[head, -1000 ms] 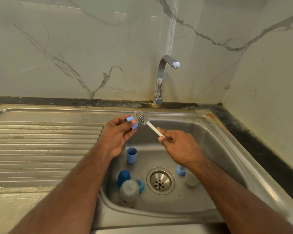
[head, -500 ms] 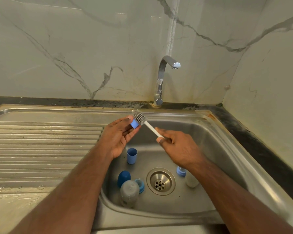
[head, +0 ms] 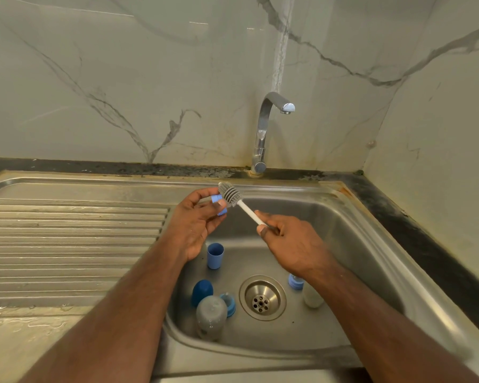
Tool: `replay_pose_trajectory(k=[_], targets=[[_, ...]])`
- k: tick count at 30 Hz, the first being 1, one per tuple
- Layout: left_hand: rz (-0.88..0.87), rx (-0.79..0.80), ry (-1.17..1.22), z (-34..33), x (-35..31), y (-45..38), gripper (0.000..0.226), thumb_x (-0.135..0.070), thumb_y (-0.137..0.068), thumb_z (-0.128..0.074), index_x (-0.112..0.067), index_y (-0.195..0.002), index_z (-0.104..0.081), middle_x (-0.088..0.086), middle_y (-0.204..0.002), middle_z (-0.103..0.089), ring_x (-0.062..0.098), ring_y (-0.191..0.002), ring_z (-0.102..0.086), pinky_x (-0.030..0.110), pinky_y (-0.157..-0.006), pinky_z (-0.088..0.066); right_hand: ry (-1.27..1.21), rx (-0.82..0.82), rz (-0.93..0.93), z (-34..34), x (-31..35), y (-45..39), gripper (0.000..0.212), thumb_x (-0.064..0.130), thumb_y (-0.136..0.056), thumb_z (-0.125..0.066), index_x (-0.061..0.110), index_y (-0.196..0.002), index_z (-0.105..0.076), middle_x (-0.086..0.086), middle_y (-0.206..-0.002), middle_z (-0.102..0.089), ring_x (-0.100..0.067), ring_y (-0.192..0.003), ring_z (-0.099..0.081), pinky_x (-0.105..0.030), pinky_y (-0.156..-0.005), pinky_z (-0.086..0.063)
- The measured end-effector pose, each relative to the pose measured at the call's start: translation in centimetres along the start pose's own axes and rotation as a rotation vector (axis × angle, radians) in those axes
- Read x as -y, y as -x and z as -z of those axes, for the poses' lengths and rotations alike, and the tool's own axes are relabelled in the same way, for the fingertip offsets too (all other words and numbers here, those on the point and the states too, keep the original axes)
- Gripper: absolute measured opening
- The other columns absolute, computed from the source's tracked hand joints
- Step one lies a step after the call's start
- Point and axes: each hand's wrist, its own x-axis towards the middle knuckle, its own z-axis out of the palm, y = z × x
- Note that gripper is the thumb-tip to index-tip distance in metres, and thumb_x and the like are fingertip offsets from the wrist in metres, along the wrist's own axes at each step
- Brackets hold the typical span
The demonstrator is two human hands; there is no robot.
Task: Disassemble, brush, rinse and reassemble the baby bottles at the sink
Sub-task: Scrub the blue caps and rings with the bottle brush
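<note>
So the sink (head: 371,244) was a steel one with a ribbed drainboard (head: 75,239) on its left side and the tap (head: 263,128) standing at the back edge, spout dry as far as I could see. Both hands were up over the back-left corner of the basin.

The left hand (head: 194,222) had a small light-blue ring (head: 217,203) pinched between thumb and fingertips, with most of it hidden behind the fingers, so only bits of blue poked out above and below. The right hand (head: 291,244) was closed around the white handle of the bottle brush (head: 233,196), thumb pressed on top, and the grey bristle head sat right against the blue ring, just above the left fingertips.

Down on the basin floor: a greyish bottle (head: 211,316) lying near the front-left corner, a dark blue cap (head: 202,291) just behind it, a blue collar piece (head: 228,302) tucked beside the bottle toward the drain (head: 262,297), and a light-blue cup (head: 215,255) upright further back. Right of the drain there was a pale bottle (head: 313,298) with a blue collar (head: 295,281), partly hidden under the right wrist.
</note>
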Motion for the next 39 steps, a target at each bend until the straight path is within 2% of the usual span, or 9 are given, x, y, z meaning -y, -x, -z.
replay_pose_trajectory(k=[3,8,14,18,21,24,29,35,39], targets=[[-0.034,-0.020,-0.015,0.2,0.0,-0.2,0.030,0.010,-0.087,-0.068,-0.012,-0.107,-0.070,0.013,-0.113,-0.072,0.023,-0.105,-0.071,0.027,-0.083,-0.061,0.086,-0.020,-0.043,0.3,-0.4,-0.5,0.042,0.039,-0.105,-0.044,0.041,-0.147,-0.045,0.008,-0.101,-0.068,-0.007,-0.067,-0.058,-0.024,-0.065,-0.048],[-0.055,-0.043,-0.073,0.2,0.1,-0.3,0.042,0.015,-0.081,-0.071,-0.015,-0.110,-0.070,0.008,-0.122,-0.068,0.020,-0.101,-0.072,0.029,-0.081,-0.061,0.008,-0.019,-0.039,0.6,-0.2,-0.3,0.041,0.038,-0.104,-0.047,0.041,-0.145,-0.048,0.011,-0.094,-0.068,-0.007,-0.068,-0.058,-0.025,-0.066,-0.049],[-0.073,-0.051,-0.133,0.0,0.3,0.0,0.040,0.015,-0.080,-0.073,-0.016,-0.104,-0.071,0.005,-0.123,-0.068,0.019,-0.102,-0.072,0.032,-0.086,-0.061,0.076,-0.029,-0.064,0.4,-0.4,-0.6,0.042,0.037,-0.104,-0.045,0.040,-0.146,-0.047,0.007,-0.104,-0.069,-0.009,-0.073,-0.061,-0.026,-0.068,-0.051],[-0.073,-0.068,-0.136,0.1,0.2,-0.2,0.040,0.017,-0.079,-0.073,-0.016,-0.103,-0.071,0.004,-0.122,-0.069,0.022,-0.103,-0.072,0.038,-0.093,-0.059,0.052,0.016,-0.032,0.2,-0.1,-0.4,0.041,0.039,-0.103,-0.047,0.041,-0.144,-0.048,0.008,-0.116,-0.070,-0.009,-0.081,-0.063,-0.031,-0.081,-0.055],[-0.061,-0.064,-0.123,0.2,0.3,-0.2,0.040,0.018,-0.080,-0.070,-0.014,-0.103,-0.069,0.006,-0.118,-0.068,0.020,-0.098,-0.072,0.032,-0.084,-0.061,0.108,-0.014,-0.063,0.4,-0.5,-0.6,0.042,0.039,-0.104,-0.046,0.040,-0.145,-0.048,0.007,-0.114,-0.070,-0.008,-0.077,-0.062,-0.028,-0.076,-0.054],[-0.038,-0.064,-0.053,0.1,0.3,-0.4,0.030,0.014,-0.087,-0.066,-0.010,-0.104,-0.067,0.008,-0.103,-0.071,0.017,-0.089,-0.073,0.027,-0.078,-0.062,0.056,-0.005,-0.033,0.5,-0.2,-0.3,0.042,0.039,-0.104,-0.047,0.040,-0.145,-0.047,0.008,-0.119,-0.069,-0.008,-0.082,-0.062,-0.029,-0.080,-0.054],[-0.064,-0.052,-0.070,0.4,0.3,-0.5,0.022,0.009,-0.088,-0.068,-0.010,-0.099,-0.067,0.007,-0.098,-0.072,0.017,-0.090,-0.073,0.029,-0.082,-0.061,0.139,-0.003,-0.055,0.1,-0.8,-0.8,0.042,0.038,-0.104,-0.045,0.040,-0.146,-0.047,0.009,-0.100,-0.066,-0.006,-0.069,-0.057,-0.024,-0.064,-0.043],[-0.089,-0.028,-0.056,0.2,0.2,-0.4,0.029,0.016,-0.085,-0.065,-0.010,-0.096,-0.067,0.006,-0.104,-0.074,0.016,-0.090,-0.072,0.028,-0.081,-0.060,0.000,0.019,-0.035,0.4,-0.3,-0.4,0.041,0.039,-0.103,-0.048,0.042,-0.144,-0.048,0.014,-0.094,-0.065,-0.005,-0.065,-0.054,-0.022,-0.062,-0.041],[-0.091,-0.018,-0.062,0.4,0.2,-0.3,0.033,0.020,-0.083,-0.066,-0.011,-0.096,-0.067,0.007,-0.109,-0.073,0.016,-0.094,-0.072,0.025,-0.078,-0.060,0.135,-0.005,-0.080,0.6,-1.2,-0.9,0.041,0.036,-0.104,-0.046,0.040,-0.145,-0.049,0.007,-0.098,-0.068,-0.010,-0.075,-0.061,-0.028,-0.071,-0.051]])
